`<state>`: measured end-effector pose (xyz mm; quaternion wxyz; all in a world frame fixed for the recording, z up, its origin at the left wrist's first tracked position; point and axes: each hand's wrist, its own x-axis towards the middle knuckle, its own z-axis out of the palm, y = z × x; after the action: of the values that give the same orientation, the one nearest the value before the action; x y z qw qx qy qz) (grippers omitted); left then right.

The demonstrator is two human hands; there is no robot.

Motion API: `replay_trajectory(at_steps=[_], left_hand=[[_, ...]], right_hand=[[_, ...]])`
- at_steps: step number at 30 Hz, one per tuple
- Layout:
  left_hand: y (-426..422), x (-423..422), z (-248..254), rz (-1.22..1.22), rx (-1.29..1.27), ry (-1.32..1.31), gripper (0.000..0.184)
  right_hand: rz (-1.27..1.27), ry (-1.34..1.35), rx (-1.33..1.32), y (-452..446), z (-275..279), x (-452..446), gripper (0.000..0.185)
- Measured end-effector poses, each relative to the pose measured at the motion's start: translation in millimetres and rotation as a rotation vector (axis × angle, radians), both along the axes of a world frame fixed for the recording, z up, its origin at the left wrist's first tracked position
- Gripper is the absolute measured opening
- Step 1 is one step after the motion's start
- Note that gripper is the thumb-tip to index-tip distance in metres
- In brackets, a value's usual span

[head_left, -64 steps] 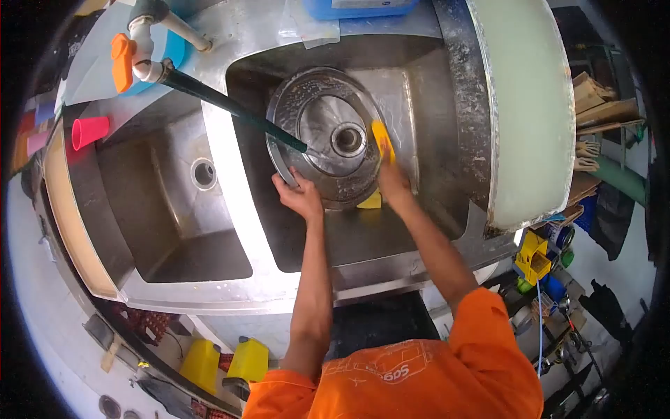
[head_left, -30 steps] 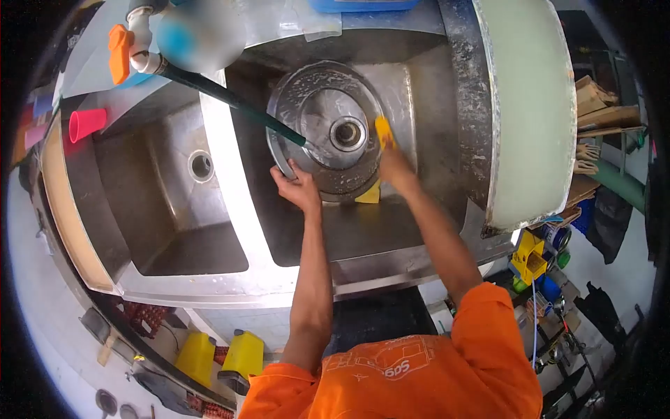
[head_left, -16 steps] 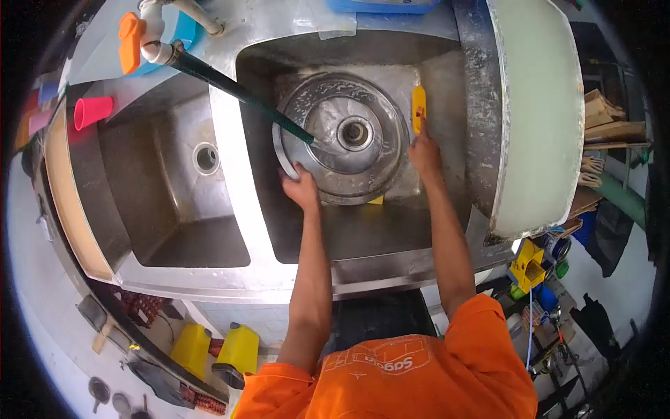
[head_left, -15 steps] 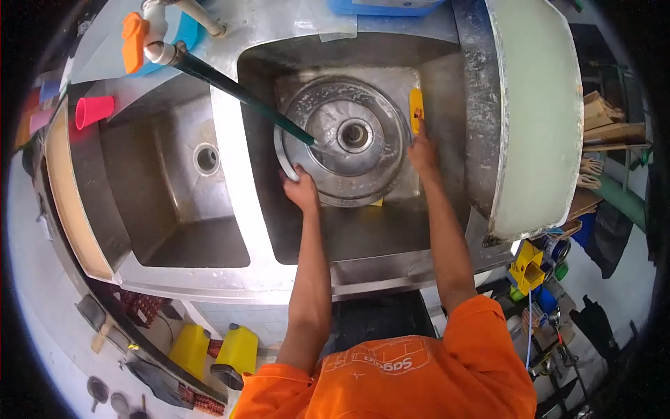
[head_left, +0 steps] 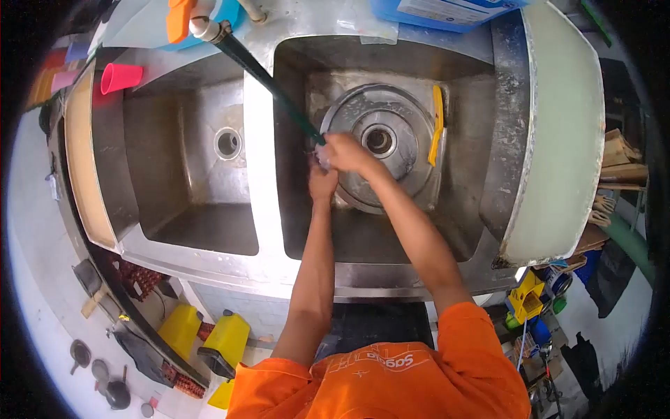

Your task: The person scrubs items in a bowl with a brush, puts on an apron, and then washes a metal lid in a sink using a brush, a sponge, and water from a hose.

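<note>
In the right-hand basin of a steel sink (head_left: 380,269) lies a round, ridged metal piece (head_left: 412,183), with a drain opening at its middle. A dark green hose (head_left: 279,94) slants down into this basin. My right hand (head_left: 349,155) is at the hose's lower end, fingers curled around it. Just below, my left hand (head_left: 322,183) is in the splashing water close to the metal piece's left rim; its fingers are blurred. A yellow-handled tool (head_left: 437,129) lies in the basin along the right side of the metal piece, apart from both hands.
A second basin (head_left: 164,160) is on the left, with a pink cup (head_left: 121,78) at its back corner. A blue container (head_left: 447,12) stands behind the sink. A pale panel (head_left: 562,140) rises at the right. Yellow containers (head_left: 227,339) are on the floor.
My right hand has left the yellow-handled tool and moved left to the hose. My left hand has let go of the metal piece's rim. The hose now hangs more steeply, and the view has shifted.
</note>
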<state>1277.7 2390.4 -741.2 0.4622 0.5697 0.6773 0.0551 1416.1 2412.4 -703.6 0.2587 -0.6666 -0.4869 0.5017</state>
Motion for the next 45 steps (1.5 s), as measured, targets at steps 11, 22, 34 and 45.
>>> replay_trajectory(at_steps=[11, 22, 34, 45], left_hand=[[4.7, -20.1, -32.0, -0.112, -0.312, -0.232, 0.053], [14.1, -11.2, -17.9, 0.027, -0.168, -0.64, 0.055], [29.1, 9.5, 31.4, 0.143, -0.216, -0.513, 0.051], [-8.9, 8.3, 53.6, 0.181, -0.018, -0.51, 0.02]], right_hand=[[0.137, -0.122, 0.021, 35.1, 4.6, 5.3, 0.046], [0.37, -0.157, 0.142, 36.9, 21.2, 9.6, 0.031], [-0.33, -0.205, -0.028, 44.7, 12.5, 23.0, 0.031], [-0.313, -0.007, -0.101, -1.4, 56.2, -26.2, 0.028]])
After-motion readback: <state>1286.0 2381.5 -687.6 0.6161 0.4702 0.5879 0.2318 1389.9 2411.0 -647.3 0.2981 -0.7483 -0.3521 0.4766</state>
